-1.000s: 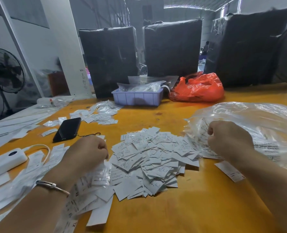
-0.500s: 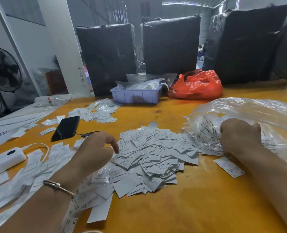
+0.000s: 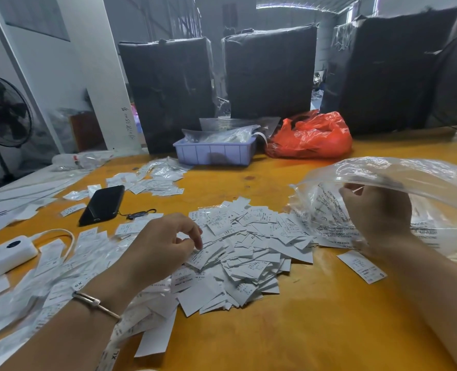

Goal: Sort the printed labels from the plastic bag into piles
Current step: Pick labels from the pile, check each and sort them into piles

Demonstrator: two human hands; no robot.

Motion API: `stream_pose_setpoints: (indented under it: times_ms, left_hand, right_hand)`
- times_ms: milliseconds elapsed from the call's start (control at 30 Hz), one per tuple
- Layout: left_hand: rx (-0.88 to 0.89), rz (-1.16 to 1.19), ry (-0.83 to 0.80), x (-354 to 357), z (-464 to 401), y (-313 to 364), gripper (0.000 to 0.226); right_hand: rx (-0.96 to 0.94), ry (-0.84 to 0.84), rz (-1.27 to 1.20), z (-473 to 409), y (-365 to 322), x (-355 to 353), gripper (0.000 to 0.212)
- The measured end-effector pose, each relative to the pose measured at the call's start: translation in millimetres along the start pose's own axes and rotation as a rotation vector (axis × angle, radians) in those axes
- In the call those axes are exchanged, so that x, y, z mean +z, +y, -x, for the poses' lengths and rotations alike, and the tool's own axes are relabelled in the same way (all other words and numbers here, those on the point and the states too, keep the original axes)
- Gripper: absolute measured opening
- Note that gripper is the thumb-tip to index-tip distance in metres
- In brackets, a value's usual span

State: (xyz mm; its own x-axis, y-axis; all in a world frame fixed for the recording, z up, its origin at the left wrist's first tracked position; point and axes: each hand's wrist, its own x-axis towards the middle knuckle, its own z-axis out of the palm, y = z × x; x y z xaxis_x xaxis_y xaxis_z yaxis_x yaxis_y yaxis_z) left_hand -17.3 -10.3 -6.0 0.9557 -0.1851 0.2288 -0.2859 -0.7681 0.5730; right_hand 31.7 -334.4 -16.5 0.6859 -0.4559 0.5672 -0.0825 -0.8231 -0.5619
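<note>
My left hand (image 3: 165, 245) rests on the label pile (image 3: 248, 253), fingers loosely curled, perhaps pinching one label. My right hand (image 3: 377, 212) reaches inside the plastic bag (image 3: 409, 178); its fingers are hidden.

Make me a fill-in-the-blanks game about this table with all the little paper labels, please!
1. The right hand lifts the clear plastic bag by its ____.
2. The bag beside the lilac tray is coloured ____.
3. The lone label near the right arm shows the size letter ____.
4. The left hand touches the big pile of labels, and on its wrist sits a ____.

Missing words: rim; red; S; bracelet
</note>
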Motion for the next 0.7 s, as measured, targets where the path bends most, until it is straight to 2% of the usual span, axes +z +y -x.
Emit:
stream_pose_setpoints:
  times_ms: [100, 200, 300, 333, 400, 467, 567, 700]
  left_hand:
    - [0.02, -0.005, -0.003, 2.7, -1.6, -0.1, 0.035]
    - [0.046, 0.031, -0.025, 4.8, -2.2, 0.6, 0.032]
    - [0.074, 0.119, -0.056, 5.7, -1.8, 3.3, 0.01]
    - [0.079, 0.15, -0.077, 5.7, -1.3, 5.3, 0.013]
    - [0.084, 0.216, -0.138, 6.3, -1.8, 7.1, 0.041]
    - [0.098, 0.283, -0.208, 6.8, -1.2, 10.8, 0.054]
    - [0.128, 0.345, -0.249, 8.6, -0.7, 13.0, 0.047]
    - [0.125, 0.447, -0.211, 9.0, 0.8, 14.2, 0.036]
  right_hand:
    - [0.02, -0.103, -0.289, 12.1, -15.1, -3.0, 0.014]
    - [0.092, -0.365, -0.627, 30.2, -37.5, -8.4, 0.008]
    - [0.084, -0.587, -0.796, 50.3, -59.4, -11.5, 0.013]
    - [0.063, -0.638, -0.837, 57.2, -65.8, -12.9, 0.017]
    - [-0.018, -0.732, -0.891, 69.8, -76.0, -15.8, 0.021]
    - [-0.105, -0.819, -0.916, 80.9, -83.5, -17.2, 0.023]
    - [-0.185, -0.879, -0.927, 90.8, -88.5, -16.0, 0.025]
    - [-0.207, -0.918, -0.977, 94.6, -89.6, -14.2, 0.032]
